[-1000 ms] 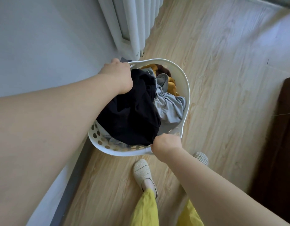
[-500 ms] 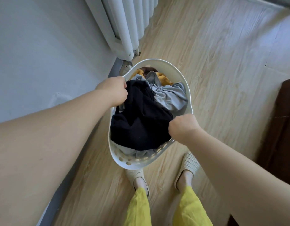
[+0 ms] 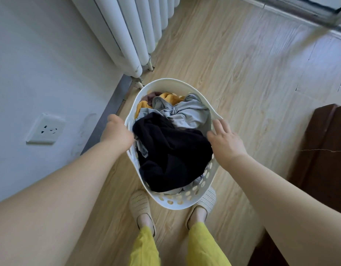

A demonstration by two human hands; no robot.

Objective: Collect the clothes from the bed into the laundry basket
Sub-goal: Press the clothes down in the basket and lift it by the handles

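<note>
Clothes (image 3: 171, 150), soft and light, fill the white basket (image 3: 177, 203) in the middle of the frame. The left hand (image 3: 117, 131) grips its rim; the right hand (image 3: 225, 141) rests there, fingers straight. Hold both side rims.

We see a pale wood floor (image 3: 233, 77) in daylight, a white radiator (image 3: 135, 25) on a white wall (image 3: 41, 64) with a socket (image 3: 46, 128), and dark brown furniture (image 3: 323, 156) at right.

The left hand (image 3: 117, 132) hides its own fingers behind the laundry basket (image 3: 171, 84) rim; the black garment (image 3: 171, 150) buries clothes beneath; the radiator (image 3: 133, 25) runs off the top edge
</note>
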